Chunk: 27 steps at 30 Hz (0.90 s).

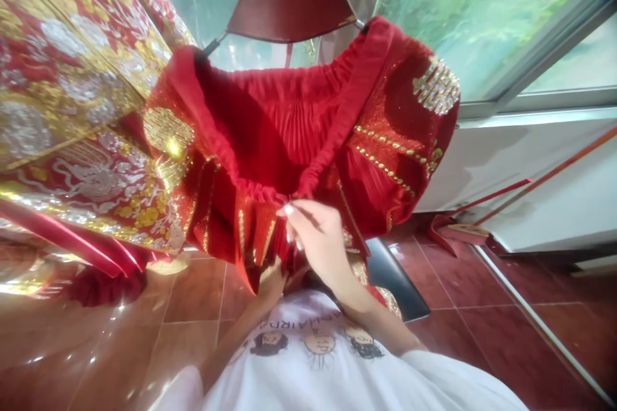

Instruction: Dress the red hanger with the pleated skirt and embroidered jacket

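A red skirt (376,160) with a gathered elastic waistband, gold beading and sparkling round emblems hangs spread out in front of me. Two clips of a dark red hanger (292,8) grip its waistband at the left and right. My right hand (315,231) pinches the near middle of the waistband between thumb and fingers. Lower down, my left hand (271,277) is at the skirt's front panels, its fingers mostly hidden by the fabric. The pleated red inside of the skirt shows through the open waist.
At the left hangs a red garment (72,70) embroidered in gold and silver. Windows (482,19) stand behind the hanger. A black flat object (398,279) rests low behind the skirt, above the red tiled floor (193,289). Red strips (501,196) lie by the wall at right.
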### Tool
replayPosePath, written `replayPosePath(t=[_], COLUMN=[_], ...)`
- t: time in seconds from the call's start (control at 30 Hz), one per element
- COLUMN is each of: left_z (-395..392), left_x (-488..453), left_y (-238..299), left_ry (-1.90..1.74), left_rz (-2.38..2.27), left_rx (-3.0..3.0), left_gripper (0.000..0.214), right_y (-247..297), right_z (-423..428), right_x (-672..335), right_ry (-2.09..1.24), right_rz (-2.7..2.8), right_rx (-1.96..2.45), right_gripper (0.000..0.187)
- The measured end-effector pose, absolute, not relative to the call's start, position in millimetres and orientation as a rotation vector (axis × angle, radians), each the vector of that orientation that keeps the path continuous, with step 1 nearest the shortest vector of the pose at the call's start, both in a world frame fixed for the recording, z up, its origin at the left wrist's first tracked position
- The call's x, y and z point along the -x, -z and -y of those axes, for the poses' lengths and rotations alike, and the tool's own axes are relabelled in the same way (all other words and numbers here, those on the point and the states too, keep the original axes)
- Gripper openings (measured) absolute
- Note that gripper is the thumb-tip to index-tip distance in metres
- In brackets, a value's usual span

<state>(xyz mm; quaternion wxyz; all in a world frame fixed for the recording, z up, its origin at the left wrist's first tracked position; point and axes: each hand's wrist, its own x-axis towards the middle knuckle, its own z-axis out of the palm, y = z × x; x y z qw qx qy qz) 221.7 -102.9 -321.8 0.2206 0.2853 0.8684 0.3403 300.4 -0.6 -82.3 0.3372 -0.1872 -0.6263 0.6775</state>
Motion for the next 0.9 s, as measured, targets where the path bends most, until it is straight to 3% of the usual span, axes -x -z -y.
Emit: replayPosePath(t=[0.13,0.23,0.47,0.7,0.9], left_z=[97.3,96.0,68.9,23.0,5.3], left_x=[-215.7,-201.5,-191.1,-188.5,-184.1], left_y=[295.9,239.8,120.2,118.3,126.4], left_ry=[-0.877,-0.968,-1.735,-1.667,-1.805], left_rz=[-2.362,-2.222,-2.288,-2.383,-2.431], left_rx=[-0.831,-0.981,-1.41,-1.287,-1.225], left_gripper=[0.003,0.013,0.023,0.028,0.03], right_y=[111.7,112.0,109.8,121.7,123.8], right_z=[-15.5,-25.8,-48.1,-42.1,-41.7], right_x=[-295.7,-300.7,-275.3,-284.2,-302.2], right_ry=[-1.581,-1.281,-1.083,-1.341,-1.286], right_rz=[2.063,2.007,1.89,1.897,1.999], right_rx=[0.632,0.727,0.656,0.611,0.611], right_gripper=[0.021,0.026,0.033,0.017,0.016])
